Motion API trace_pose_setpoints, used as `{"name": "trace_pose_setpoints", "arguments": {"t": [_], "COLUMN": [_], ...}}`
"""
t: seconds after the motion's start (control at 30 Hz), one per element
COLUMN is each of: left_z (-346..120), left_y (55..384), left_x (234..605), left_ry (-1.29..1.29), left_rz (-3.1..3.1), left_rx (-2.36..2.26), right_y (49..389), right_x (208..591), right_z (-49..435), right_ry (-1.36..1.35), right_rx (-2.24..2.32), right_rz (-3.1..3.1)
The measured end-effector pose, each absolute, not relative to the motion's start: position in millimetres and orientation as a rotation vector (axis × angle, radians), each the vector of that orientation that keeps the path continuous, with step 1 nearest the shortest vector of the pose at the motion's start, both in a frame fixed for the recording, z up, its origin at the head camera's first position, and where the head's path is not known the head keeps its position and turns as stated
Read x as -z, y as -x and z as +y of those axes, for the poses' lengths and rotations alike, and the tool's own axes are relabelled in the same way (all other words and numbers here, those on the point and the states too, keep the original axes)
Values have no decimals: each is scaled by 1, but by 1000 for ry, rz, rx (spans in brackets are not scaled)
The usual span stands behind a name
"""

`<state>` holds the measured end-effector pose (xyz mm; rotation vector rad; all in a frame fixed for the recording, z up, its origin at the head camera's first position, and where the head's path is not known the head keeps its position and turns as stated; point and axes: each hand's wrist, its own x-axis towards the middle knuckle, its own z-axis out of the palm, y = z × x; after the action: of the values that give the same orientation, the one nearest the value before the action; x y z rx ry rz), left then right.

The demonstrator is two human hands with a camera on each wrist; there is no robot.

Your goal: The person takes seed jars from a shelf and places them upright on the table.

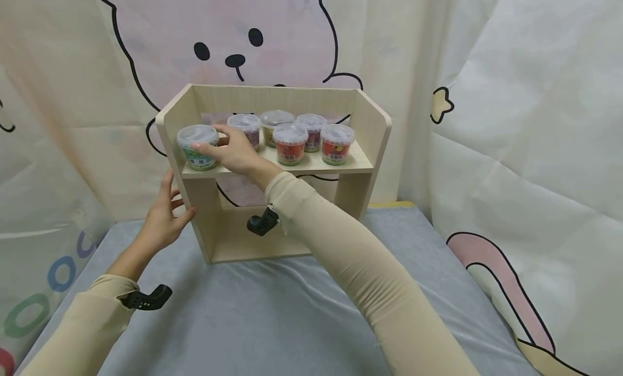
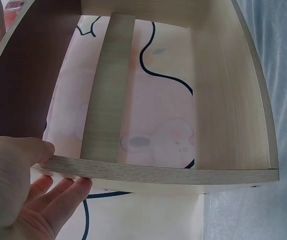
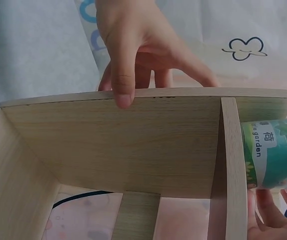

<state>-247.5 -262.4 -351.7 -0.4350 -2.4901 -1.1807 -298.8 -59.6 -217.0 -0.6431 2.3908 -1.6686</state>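
A light wooden two-tier shelf (image 1: 272, 98) stands on the table. My left hand (image 1: 163, 219) grips the front edge of its left side panel, thumb on the inner face and fingers outside, as the left wrist view shows. On the upper board, at the far left, sits a green-labelled plastic cup (image 1: 198, 158) with a clear lid. My right hand (image 1: 238, 151) pinches this cup from its right side, with the thumb at the front. In the right wrist view the green label (image 3: 268, 155) faces out and the cup's base is by the board.
Right of the hand, lidded cups with red labels (image 1: 290, 150) stand in front of purple-labelled (image 1: 313, 138) and yellowish (image 1: 269, 137) ones. A grey cloth (image 1: 272, 322) covers the table. Cartoon-printed curtains (image 1: 511, 121) hang behind and at the sides.
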Motion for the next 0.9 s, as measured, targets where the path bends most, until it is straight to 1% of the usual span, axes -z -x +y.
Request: {"name": "trace_pose_setpoints", "arguments": {"t": [0.33, 0.57, 0.9], "left_z": [-263, -264, -263], "left_y": [250, 251, 249], "left_x": [351, 352, 352], "left_ry": [431, 428, 420], "left_rz": [-2497, -2504, -2495], "left_rx": [1165, 1159, 1163], "right_y": [296, 294, 279], "right_x": [221, 224, 221], "right_z": [-50, -39, -20], "right_ry": [687, 768, 894], "right_rx": [1733, 1747, 1775], "right_rz": [2416, 2358, 2299]}}
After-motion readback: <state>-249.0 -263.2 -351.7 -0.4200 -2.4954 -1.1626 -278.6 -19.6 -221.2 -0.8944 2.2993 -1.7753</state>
